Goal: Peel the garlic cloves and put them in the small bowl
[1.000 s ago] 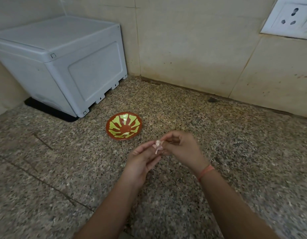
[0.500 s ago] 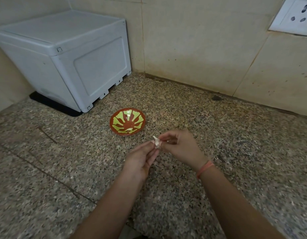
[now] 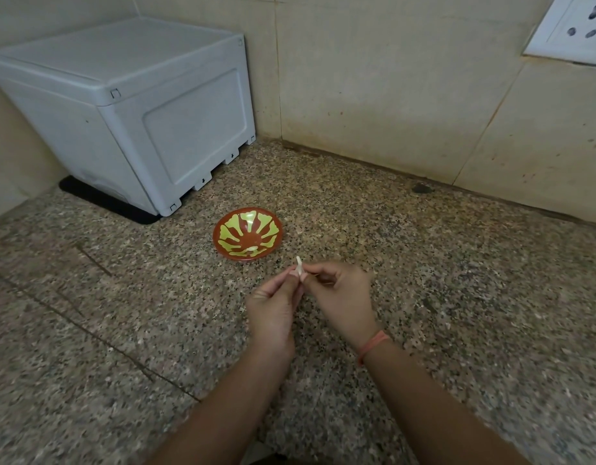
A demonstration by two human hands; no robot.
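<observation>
Just near of the small bowl, above the bench: left hand and right hand, fingers clamped on one garlic clove, a pale strip sticking up. Bowl holds perhaps one pale piece. Judged: peeling under way, transfer pending.

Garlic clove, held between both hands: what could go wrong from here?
1. The garlic clove is pinched only by the fingertips of the left hand and right hand, over the counter, short of the small bowl; a slip could drop it on the stone.
2. A strip of skin sticks up near the bowl; loose peel might land inside it.
</observation>
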